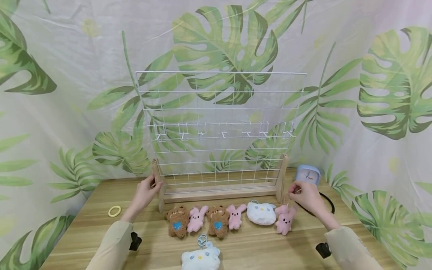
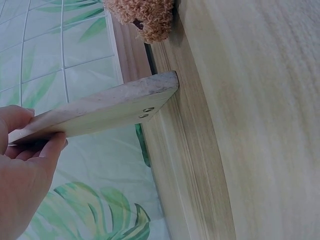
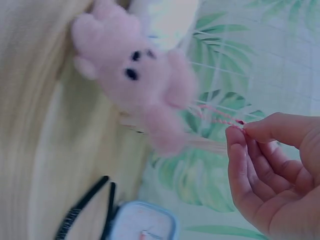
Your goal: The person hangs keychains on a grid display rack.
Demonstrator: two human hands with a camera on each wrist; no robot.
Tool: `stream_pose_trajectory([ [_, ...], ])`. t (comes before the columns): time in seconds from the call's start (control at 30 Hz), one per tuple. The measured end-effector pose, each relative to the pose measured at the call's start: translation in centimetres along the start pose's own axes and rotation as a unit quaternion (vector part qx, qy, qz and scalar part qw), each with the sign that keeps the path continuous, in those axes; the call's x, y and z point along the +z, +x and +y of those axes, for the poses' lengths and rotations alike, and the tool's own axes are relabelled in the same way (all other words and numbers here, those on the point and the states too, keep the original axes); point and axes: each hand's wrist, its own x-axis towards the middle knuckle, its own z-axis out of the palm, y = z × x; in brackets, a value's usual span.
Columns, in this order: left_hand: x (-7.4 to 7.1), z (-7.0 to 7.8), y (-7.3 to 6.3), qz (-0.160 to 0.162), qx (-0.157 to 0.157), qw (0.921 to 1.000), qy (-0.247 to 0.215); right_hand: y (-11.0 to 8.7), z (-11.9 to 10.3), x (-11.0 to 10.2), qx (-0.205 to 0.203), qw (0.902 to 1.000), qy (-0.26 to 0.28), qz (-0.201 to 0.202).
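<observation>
- Rabbit (image 1: pixel 285 221), pink, one: last in the row, towards the right edge of the desk (image 1: pixel 256 251), face to the near edge; could not tell whether it touched the desktop.
- Cord (image 3: pixel 218 120), pink, on that rabbit: drawn out from it, end pinched between thumb and fingertips of the right hand (image 1: pixel 307 197).
- Left hand (image 1: pixel 146 191): gripped the left post (image 1: pixel 158 183) of the rack, thumb on one side, fingers on the other.
- Rack (image 1: pixel 219 194), white wire grid on a wooden base: upright, towards the far edge; carried a row of hooks (image 1: pixel 222 135).
- Row before the rack, from the left: bear (image 1: pixel 177 223), small rabbit (image 1: pixel 197 219), second bear (image 1: pixel 218 223), another small rabbit (image 1: pixel 236 217), white plush (image 1: pixel 261 213).
- Second white plush (image 1: pixel 200 259), with blue ring (image 1: pixel 202 240): nearer the near edge, apart from the row.
- Yellow ring (image 1: pixel 114 211): near the left edge.
- Clock (image 1: pixel 308 174), blue: near the far right corner, behind the right hand.
- Strap (image 3: pixel 82 207), black: beside the clock, partly hidden in the head view.
- Cloth (image 1: pixel 219 37), leaf-printed: beyond the far edge.
</observation>
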Motion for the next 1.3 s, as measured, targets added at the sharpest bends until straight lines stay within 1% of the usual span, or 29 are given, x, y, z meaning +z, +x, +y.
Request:
stream_pose_trajectory([
  [0.23, -0.2, 0.0, -0.1, -0.007, 0.003, 0.9999, -0.014, 0.7, -1.3, -1.5, -0.013, 0.9996, -0.001, 0.023],
  [0.43, -0.2, 0.1, 0.0, -0.005, 0.005, 0.9999, -0.011, 1.6, -2.1, -2.6, -0.043, 0.9975, -0.001, 0.056],
  [0.7, -0.2, 0.1, -0.1, -0.008, 0.001, 0.9999, -0.013, 2.6, -3.6, -4.7, -0.046, 0.9951, -0.005, 0.088],
  [0.83, -0.2, 0.2, -0.2, -0.004, 0.002, 0.9998, -0.018, 3.3, -4.3, -5.7, -0.064, 0.9916, -0.001, 0.112],
  [1.03, -0.1, 0.1, -0.2, -0.002, 0.003, 0.9999, -0.014, 4.7, -5.3, -7.5, -0.094, 0.9831, 0.02, 0.156],
  [1.17, 0.0, 0.0, -0.2, -0.008, 0.003, 0.9999, -0.015, 5.5, -5.9, -8.6, -0.096, 0.9793, 0.036, 0.174],
  [1.3, 0.0, 0.0, -0.1, -0.008, -0.001, 0.9998, -0.016, 6.2, -6.4, -9.7, -0.091, 0.9776, 0.035, 0.187],
])
